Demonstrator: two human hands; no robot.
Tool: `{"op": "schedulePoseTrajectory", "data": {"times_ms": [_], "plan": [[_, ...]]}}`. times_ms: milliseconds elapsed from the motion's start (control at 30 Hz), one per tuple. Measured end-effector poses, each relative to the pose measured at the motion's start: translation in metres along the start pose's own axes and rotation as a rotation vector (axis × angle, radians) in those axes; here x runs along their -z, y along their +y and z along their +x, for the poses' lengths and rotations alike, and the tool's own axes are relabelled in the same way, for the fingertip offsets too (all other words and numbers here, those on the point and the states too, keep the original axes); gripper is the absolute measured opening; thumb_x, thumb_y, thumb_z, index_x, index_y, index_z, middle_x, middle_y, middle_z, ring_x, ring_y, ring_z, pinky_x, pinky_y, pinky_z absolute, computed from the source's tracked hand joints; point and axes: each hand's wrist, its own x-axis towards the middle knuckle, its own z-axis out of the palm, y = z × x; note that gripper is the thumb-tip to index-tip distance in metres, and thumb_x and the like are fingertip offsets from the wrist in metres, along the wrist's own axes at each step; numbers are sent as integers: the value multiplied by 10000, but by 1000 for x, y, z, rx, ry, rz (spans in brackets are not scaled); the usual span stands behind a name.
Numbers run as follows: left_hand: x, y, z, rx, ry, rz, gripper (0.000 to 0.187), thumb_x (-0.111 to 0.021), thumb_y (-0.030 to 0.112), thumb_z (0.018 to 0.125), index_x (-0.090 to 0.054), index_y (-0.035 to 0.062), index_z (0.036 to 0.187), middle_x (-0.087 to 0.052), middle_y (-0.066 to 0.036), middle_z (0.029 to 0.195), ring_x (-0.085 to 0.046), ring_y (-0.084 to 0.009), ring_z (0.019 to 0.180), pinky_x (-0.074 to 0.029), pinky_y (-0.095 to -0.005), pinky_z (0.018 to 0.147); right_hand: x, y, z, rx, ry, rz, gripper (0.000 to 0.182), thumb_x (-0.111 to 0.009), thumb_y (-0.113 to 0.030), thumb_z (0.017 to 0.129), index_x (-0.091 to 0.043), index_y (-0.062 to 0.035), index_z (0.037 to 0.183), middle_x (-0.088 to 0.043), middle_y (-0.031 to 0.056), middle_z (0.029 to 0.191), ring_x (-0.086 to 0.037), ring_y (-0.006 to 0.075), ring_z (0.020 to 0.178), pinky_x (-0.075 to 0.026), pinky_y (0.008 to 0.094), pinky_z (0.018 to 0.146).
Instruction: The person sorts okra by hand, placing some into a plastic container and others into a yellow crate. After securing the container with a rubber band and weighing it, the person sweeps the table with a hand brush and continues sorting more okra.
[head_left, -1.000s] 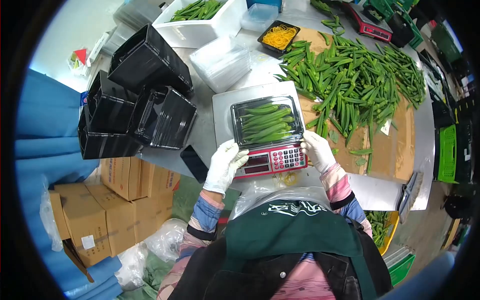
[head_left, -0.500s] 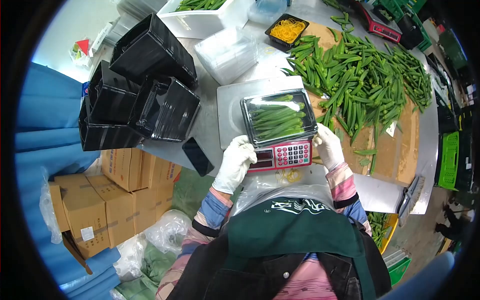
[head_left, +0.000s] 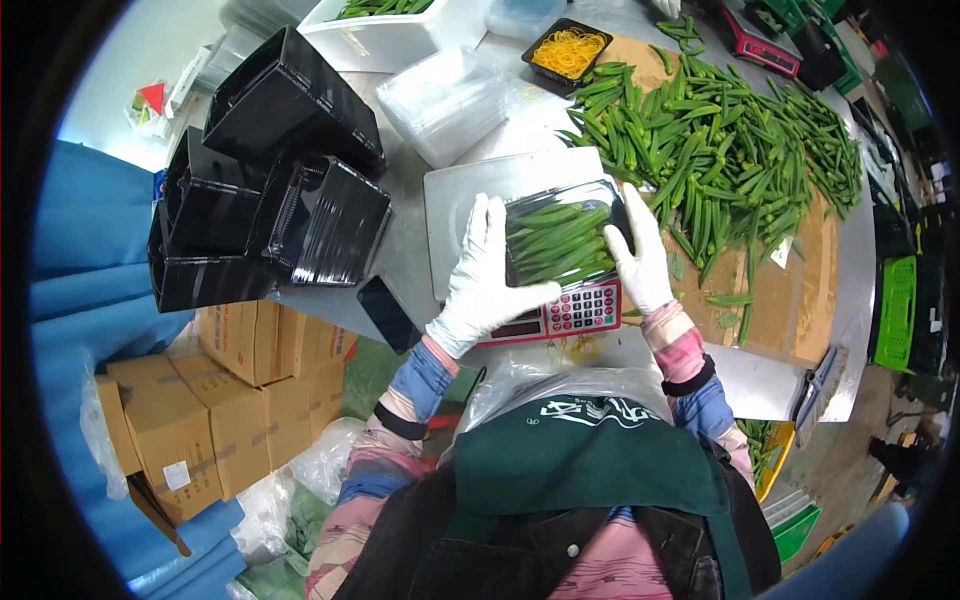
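A black tray of okra with a clear lid (head_left: 560, 240) is over the steel platform of a red digital scale (head_left: 585, 312). My left hand (head_left: 478, 285), in a white glove, grips the tray's left side, fingers stretched up along it and thumb across the near edge. On the opposite side my right hand (head_left: 642, 258), gloved too, clasps the tray with its thumb on the lid and fingers round the outer edge. The left hand partly covers the scale's display; the keypad shows beneath the tray.
Loose okra (head_left: 715, 150) is heaped on cardboard to the right. Stacked black trays (head_left: 330, 220) stand left, near a phone (head_left: 389, 314). Clear lids (head_left: 440, 105) and a tray of yellow rubber bands (head_left: 567, 52) sit behind the scale. A brush (head_left: 822, 385) lies at the right edge.
Both hands have moved from the tray's near corners up along its two sides and now clasp it. A white-gloved hand has appeared at the far top edge.
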Motion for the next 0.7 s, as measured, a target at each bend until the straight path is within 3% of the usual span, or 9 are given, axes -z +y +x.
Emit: {"op": "schedulePoseTrajectory", "data": {"times_ms": [33, 133, 233, 333, 467, 533, 600, 633, 700], "plan": [[-1, 1, -1, -12, -50, -11, 1355, -882, 515, 634, -70, -55, 1556, -79, -322, 1598, -191, -436, 1483, -262, -417, 1197, -2, 1, 0, 26, -19, -50, 600, -626, -215, 961, -408, -42, 1492, -456, 187, 1493, -442, 315, 1379, -335, 379, 1152], [-1, -2, 0, -49, -47, 26, 1403, -869, 590, 591, -87, -81, 1545, -84, -338, 1583, -233, -469, 1455, -287, -449, 1177, -5, 4, -2, 82, -38, -153, 563, -575, -188, 988, -395, -54, 1503, -449, 179, 1503, -453, 308, 1378, -347, 369, 1147], [2, 3, 4, -7, -73, -11, 1387, -889, 527, 597, -72, -61, 1552, -93, -321, 1590, -218, -449, 1469, -279, -428, 1185, -5, 7, 0, 53, -48, -101, 520, -535, -174, 1009, -409, -61, 1500, -462, 174, 1500, -457, 286, 1381, -340, 348, 1148], [4, 3, 2, -14, -70, -57, 1374, -899, 476, 614, -48, -42, 1560, -101, -313, 1594, -200, -430, 1483, -263, -411, 1196, 0, 28, 3, -218, -107, 399, 506, -523, -172, 1016, -418, -45, 1495, -477, 164, 1496, -462, 251, 1379, -337, 329, 1142], [11, -13, -4, -31, -61, -281, 1382, -901, 438, 633, 5, -34, 1563, -74, -298, 1611, -191, -402, 1489, -258, -418, 1195, 9, 29, -32, -439, -49, 474, 479, -506, -204, 1041, -447, 33, 1454, -507, 172, 1467, -469, 220, 1358, -346, 314, 1129], [10, -3, -4, 169, 16, -919, 1067, -779, 159, 853, -11, -1, 1576, -247, -243, 1588, -443, -286, 1356, -390, -362, 1109, 11, 30, -46, -529, -20, 567, 460, -532, -223, 1040, -498, 53, 1407, -577, 140, 1386, -525, 183, 1270, -382, 300, 1090], [-7, -20, 6, 315, 197, -818, 879, -707, 82, 911, -133, -5, 1570, -425, -206, 1480, -541, -232, 1244, -444, -331, 1051, 11, 22, -51, -592, -19, 604, 448, -549, -224, 1036, -523, 54, 1386, -609, 119, 1342, -549, 163, 1220, -399, 292, 1068], [-7, -25, 8, 414, 122, -882, 731, -684, 103, 929, -285, -5, 1531, -426, -211, 1484, -438, -257, 1358, -370, -370, 1122, 11, 22, -50, -576, -16, 616, 429, -562, -211, 1029, -545, 56, 1364, -632, 96, 1296, -560, 140, 1172, -419, 278, 1037], [-9, -26, 11, 365, 116, -794, 639, -690, 104, 921, -375, -18, 1464, -493, -178, 1411, -481, -228, 1297, -398, -353, 1088, 15, 27, -48, -621, -75, 592, 418, -564, -199, 1026, -551, 55, 1358, -635, 92, 1285, -563, 137, 1163, -422, 277, 1033]]}}
